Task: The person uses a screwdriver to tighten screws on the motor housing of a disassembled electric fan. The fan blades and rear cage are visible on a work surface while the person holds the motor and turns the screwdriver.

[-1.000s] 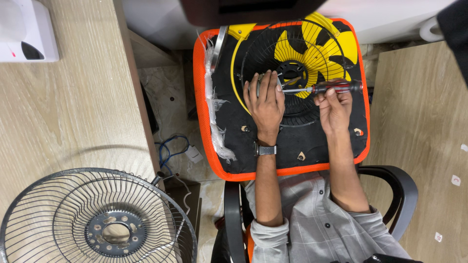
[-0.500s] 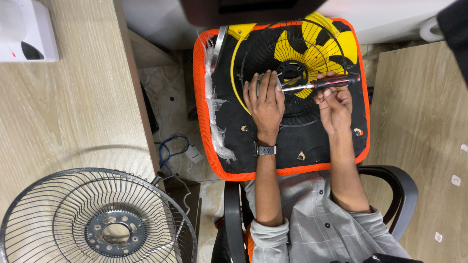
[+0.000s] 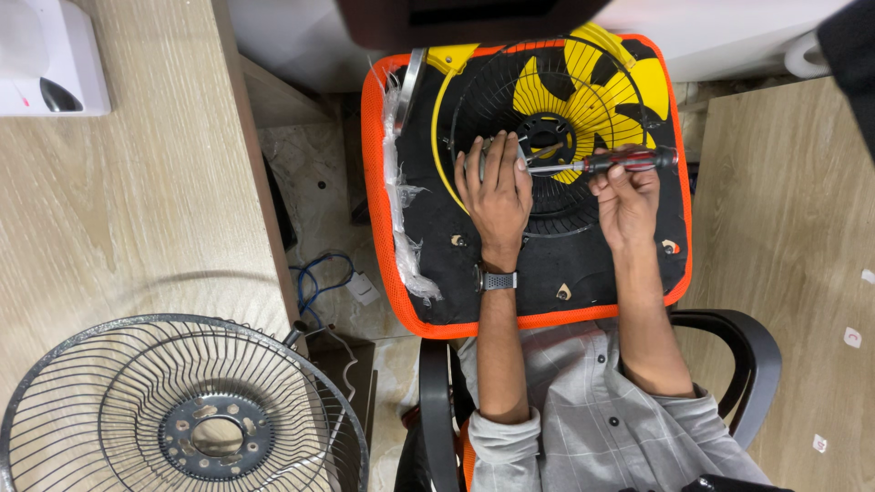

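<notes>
Right now the screwdriver [image 3: 602,163] with the red-and-black handle is lying almost level across the fan [image 3: 556,137], its shaft pointing left so the tip is meeting the black hub at the centre of the yellow blades. That fan, its rear wire guard around the blades, is resting on a black cushion with an orange border [image 3: 378,200] — propped on the person's lap, not on a bench. The right hand [image 3: 624,196] is clamped on the screwdriver's handle from below, fingers wrapped over it. The left hand [image 3: 497,187] is lying flat on the guard just left of the hub, fingers together and closing on nothing, touching the wires beside the tip.

One risk, as I judge it, is the tip slipping off the hub fastener — the soft cushion could be letting the fan rock — and jabbing the left fingers sitting right beside it.

Further out, a detached wire fan guard [image 3: 182,410] is lying on the wooden bench [image 3: 118,210] at left.
</notes>
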